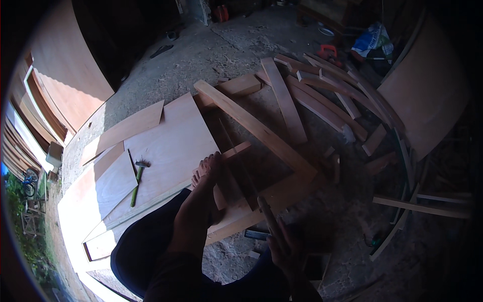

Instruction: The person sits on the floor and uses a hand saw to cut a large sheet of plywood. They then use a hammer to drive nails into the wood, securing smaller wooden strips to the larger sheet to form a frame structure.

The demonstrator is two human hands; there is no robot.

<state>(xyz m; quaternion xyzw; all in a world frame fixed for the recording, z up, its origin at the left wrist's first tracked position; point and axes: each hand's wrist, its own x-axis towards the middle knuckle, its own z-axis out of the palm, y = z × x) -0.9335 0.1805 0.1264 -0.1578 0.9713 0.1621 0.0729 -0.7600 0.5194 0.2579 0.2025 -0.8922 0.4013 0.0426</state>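
My right hand (286, 251) is wrapped round the pale handle of a handsaw (267, 214). Its thin blade, seen nearly edge-on and blurred, points away and to the left, across a short wooden strip (237, 151). At the near end of that strip my left hand (205, 168) is closed on it, beside the edge of a plywood sheet (176, 126). Shadow hides the fingertips and the exact place where blade and wood meet. Beneath lies a frame of thick timber, with one long beam (256, 131) slanting across it.
A hammer with a green handle (136, 186) lies on the plywood to the left. Several loose boards (322, 108) are piled at the right, near an orange tool (328, 51) and a blue-and-white bag (373, 41). Large panels (75, 55) lean at the far left.
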